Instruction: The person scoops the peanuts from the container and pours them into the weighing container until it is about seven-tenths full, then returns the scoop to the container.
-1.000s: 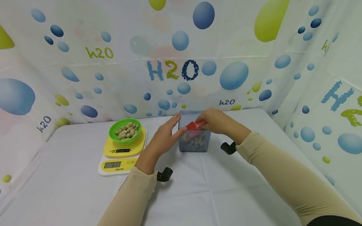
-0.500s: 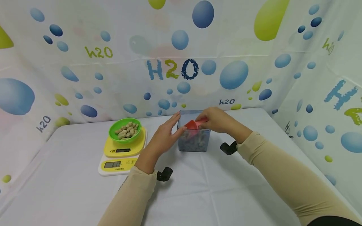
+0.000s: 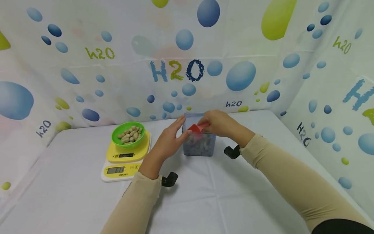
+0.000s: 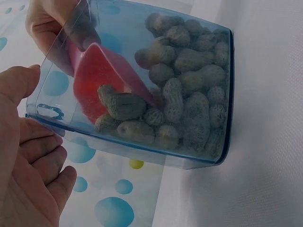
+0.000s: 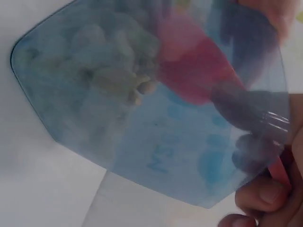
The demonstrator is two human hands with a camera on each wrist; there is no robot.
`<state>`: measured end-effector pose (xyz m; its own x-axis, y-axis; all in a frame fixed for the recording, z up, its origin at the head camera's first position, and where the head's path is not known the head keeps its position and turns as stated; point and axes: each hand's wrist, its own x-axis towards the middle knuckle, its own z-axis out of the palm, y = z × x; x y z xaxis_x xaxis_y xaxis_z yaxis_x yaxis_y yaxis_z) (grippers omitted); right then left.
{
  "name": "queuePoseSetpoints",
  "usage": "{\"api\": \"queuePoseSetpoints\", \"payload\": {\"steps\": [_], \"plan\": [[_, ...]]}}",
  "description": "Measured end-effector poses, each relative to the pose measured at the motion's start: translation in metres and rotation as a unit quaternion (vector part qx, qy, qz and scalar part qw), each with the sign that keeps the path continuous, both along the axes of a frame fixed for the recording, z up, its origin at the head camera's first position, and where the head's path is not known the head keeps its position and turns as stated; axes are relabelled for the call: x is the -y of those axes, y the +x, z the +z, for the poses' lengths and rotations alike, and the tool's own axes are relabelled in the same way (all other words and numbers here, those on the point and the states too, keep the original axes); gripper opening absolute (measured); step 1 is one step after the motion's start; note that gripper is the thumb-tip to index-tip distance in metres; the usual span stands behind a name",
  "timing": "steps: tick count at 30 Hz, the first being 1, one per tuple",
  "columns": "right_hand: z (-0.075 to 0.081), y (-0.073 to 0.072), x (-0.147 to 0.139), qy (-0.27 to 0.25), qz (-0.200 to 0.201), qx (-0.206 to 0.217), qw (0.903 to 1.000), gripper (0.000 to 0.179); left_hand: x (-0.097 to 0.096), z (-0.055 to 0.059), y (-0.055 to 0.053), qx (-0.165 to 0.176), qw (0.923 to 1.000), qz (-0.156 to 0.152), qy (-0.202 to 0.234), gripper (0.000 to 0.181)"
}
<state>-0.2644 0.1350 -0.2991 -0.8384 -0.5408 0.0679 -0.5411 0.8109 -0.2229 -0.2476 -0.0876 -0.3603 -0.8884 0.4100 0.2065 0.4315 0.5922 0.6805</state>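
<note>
A clear bluish plastic container (image 3: pixel 198 148), partly filled with unshelled peanuts (image 4: pixel 196 78), stands on the table. My right hand (image 3: pixel 219 123) grips the handle of a red scoop (image 3: pixel 195 128) and reaches in over the container's rim. Peanuts lie in the mouth of the scoop (image 4: pixel 111 80) in the left wrist view; its tip is down among the others. At the container's left side is my left hand (image 3: pixel 169 139), fingers extended along the wall and thumb at the near rim. The right wrist view shows the scoop (image 5: pixel 194 61) through the blurred wall.
Left of the container, a yellow and white digital scale (image 3: pixel 124 170) carries a green bowl (image 3: pixel 116 140) of peanuts (image 3: pixel 130 135). A printed curtain (image 3: pixel 140 91) hangs behind the white-covered table (image 3: pixel 190 204). Black cameras sit at both wrists.
The right hand and the scoop have shifted slightly left inside the container. The left hand stays at the container's side, and the view has tilted a little.
</note>
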Motion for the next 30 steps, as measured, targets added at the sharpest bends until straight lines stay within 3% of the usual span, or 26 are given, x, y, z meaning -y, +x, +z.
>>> {"api": "queuePoseSetpoints", "payload": {"steps": [4, 8, 11, 17, 24, 30], "plan": [[0.003, 0.000, -0.002, -0.001, 0.003, 0.018, 0.9998, 0.024, 0.000, 0.002, 0.001, 0.003, 1.0000, -0.002, -0.003, 0.072], [0.005, -0.004, -0.011, -0.033, -0.028, 0.073, 0.9964, 0.029, -0.001, 0.003, 0.002, 0.014, 0.9999, -0.002, -0.009, 0.073], [0.004, -0.004, -0.018, -0.067, -0.050, 0.090, 0.9924, 0.032, -0.001, 0.003, 0.002, 0.012, 0.9998, 0.003, -0.012, 0.072], [0.000, -0.002, -0.023, -0.119, -0.088, 0.084, 0.9855, 0.033, 0.001, 0.002, 0.002, 0.003, 1.0000, 0.003, -0.006, 0.070], [-0.009, -0.001, -0.025, -0.184, -0.152, 0.070, 0.9686, 0.038, 0.002, -0.002, 0.001, 0.005, 1.0000, -0.002, 0.001, 0.070], [-0.013, -0.003, -0.018, -0.169, -0.146, 0.050, 0.9734, 0.039, 0.001, -0.002, 0.000, -0.001, 1.0000, -0.002, 0.004, 0.070]]}}
